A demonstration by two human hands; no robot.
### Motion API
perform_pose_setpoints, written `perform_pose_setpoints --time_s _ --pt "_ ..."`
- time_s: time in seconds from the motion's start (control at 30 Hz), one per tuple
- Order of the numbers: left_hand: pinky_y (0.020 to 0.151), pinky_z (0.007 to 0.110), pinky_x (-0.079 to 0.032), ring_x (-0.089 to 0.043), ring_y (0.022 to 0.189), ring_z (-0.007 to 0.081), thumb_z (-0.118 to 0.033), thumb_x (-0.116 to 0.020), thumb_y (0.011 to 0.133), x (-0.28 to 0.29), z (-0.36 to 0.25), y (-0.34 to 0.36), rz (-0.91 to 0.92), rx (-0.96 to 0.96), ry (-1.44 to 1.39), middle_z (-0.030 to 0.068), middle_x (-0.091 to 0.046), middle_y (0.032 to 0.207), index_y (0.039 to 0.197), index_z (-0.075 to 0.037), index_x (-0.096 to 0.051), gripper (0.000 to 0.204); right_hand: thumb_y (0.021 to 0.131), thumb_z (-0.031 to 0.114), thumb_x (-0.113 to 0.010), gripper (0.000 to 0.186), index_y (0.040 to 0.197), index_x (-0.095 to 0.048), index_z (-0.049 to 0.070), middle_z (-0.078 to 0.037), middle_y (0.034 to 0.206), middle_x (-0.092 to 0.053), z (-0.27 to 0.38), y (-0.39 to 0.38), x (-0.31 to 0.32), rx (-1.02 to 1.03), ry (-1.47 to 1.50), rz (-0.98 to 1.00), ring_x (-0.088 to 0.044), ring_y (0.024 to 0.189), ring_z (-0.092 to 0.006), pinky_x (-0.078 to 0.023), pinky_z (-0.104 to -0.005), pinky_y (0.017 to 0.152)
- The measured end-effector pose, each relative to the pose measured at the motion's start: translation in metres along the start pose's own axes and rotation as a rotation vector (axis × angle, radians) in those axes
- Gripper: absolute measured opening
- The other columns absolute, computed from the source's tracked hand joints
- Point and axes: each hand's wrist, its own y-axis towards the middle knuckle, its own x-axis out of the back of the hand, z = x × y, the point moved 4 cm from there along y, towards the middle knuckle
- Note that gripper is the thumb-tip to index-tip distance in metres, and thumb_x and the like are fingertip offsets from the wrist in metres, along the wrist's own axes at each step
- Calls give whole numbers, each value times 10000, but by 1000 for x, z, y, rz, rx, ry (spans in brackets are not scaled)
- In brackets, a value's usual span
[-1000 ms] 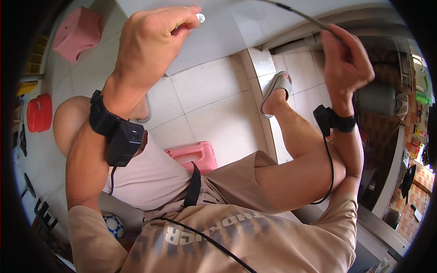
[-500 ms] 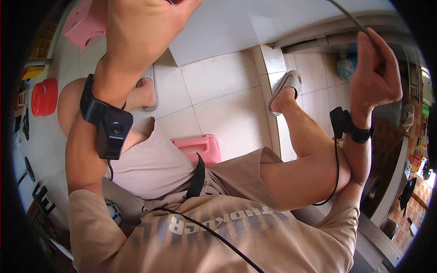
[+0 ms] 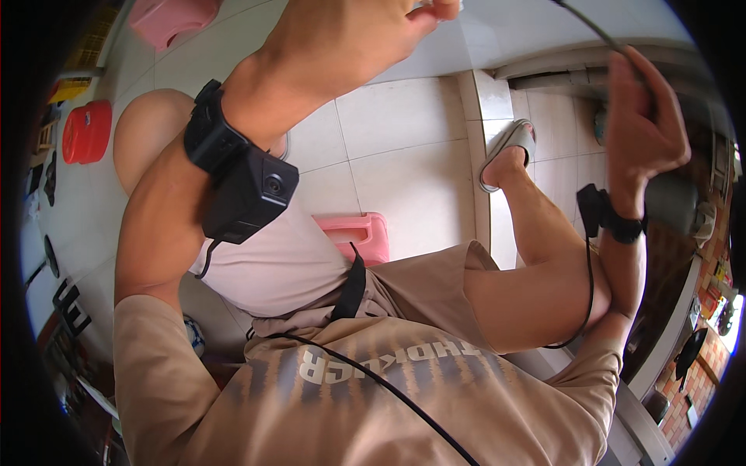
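Note:
At the top edge, my left hand (image 3: 365, 39) has its fingertips pinched together, partly cut off by the frame. A small whitish bit shows at those fingertips, too little of it to name. My right hand (image 3: 646, 124) is raised at the right, its thumb and fingers closed on a thin dark rod (image 3: 594, 27). That rod slants up and left out of view, so its far end is hidden. Beyond both hands lies a smooth pale grey surface (image 3: 528, 35). A black camera on a strap (image 3: 252, 194) sits on my left wrist, and a smaller black device (image 3: 594, 210) on my right.
Between my legs a pink plastic stool (image 3: 377, 237) stands on the tiled floor (image 3: 412, 171). A red round container (image 3: 87, 132) and another pink stool (image 3: 172, 19) are at the left. A low tiled ledge (image 3: 482, 140) runs beside my right foot. Black cables hang near my right arm and chest.
My left hand has moved right along the top edge, toward my right hand. My right hand stays nearly in place, still holding the rod. The view has shifted slightly.

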Motion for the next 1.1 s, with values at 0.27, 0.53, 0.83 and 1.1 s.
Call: perform_pose_setpoints --time_s 0.27,0.53,0.83,1.1 --pt "499 291 -468 -644 548 176 41 -726 789 9 2 10 -89 252 -48 150 -704 695 817 18 -739 38 866 42 -823 150 1014 -811 23 -20 846 -780 -7 -5 1 -161 128 96 -665 722 -22 -514 -148 636" --pt "704 411 -570 -718 722 361 1 -686 802 -7 29 -10 328 341 131 248 -697 775 842 48 -735 78 837 96 -868 191 1024 -827 89 94 693 -639 7 -9 -12 -83 240 9 -502 621 15 -376 -145 544" --pt "642 366 -569 -721 652 280 -32 -721 788 11 16 10 269 395 1 219 -716 735 819 38 -756 83 850 34 -839 168 1016 -822 57 11 775 -744 29 -2 -9 -66 629 -171 -578 625 4 -441 -135 548" --pt "580 298 -540 -700 609 170 -44 -737 786 37 8 14 115 299 4 136 -733 693 794 18 -764 68 853 36 -836 174 1022 -825 72 22 770 -748 20 -4 -9 30 382 -128 -598 649 1 -455 -148 553"
